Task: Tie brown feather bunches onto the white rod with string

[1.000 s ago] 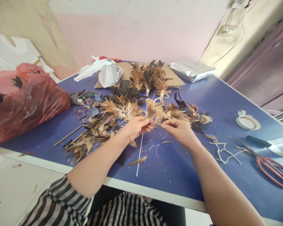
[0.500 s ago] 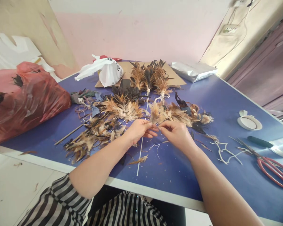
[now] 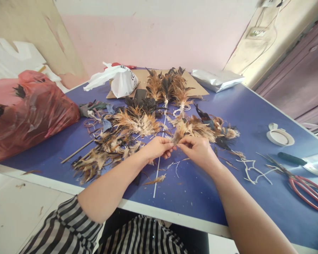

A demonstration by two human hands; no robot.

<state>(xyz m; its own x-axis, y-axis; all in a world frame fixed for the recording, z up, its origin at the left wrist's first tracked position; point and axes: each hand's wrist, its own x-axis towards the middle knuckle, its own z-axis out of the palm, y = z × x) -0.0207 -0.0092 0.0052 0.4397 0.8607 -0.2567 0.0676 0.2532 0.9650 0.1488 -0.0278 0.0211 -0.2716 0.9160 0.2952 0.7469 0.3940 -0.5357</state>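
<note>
1. One blue counter [image 3: 257, 120] with a pale border spreads before you, a white line [image 3: 156, 178] running down its middle.
2. Around it, left to right, you have a tiled floor [image 3: 16, 204], white sheets [image 3: 29, 54], a pink wall [image 3: 153, 42], a wall socket [image 3: 257, 32] and a purple panel [image 3: 294, 67].
3. At your far left, a red plastic bag [image 3: 39, 116] with dark feathers in it crowds that end.
4. Next, a loose feather pile [image 3: 95, 160] lies alongside your left forearm, with a stick [image 3: 76, 151] jutting out; farther back sits a white bag [image 3: 124, 83].
5. Your left hand [image 3: 159, 147] is pinched narrow on a small feather tuft [image 3: 177, 137], near the white line and between your hands.
6. Beyond, tied feather bundles [image 3: 155, 88] rest on cardboard [image 3: 198, 88].
7. Your right hand [image 3: 198, 146] has finger and thumb together at the tuft; you cannot tell what they grip. Tan feathers [image 3: 204, 129] lie just behind it, a silver packet [image 3: 217, 81] farther back.
8. Rightmost come white string [image 3: 262, 174], a tape roll [image 3: 279, 144], red-handled scissors [image 3: 292, 176] and a knife [image 3: 292, 158].
</note>
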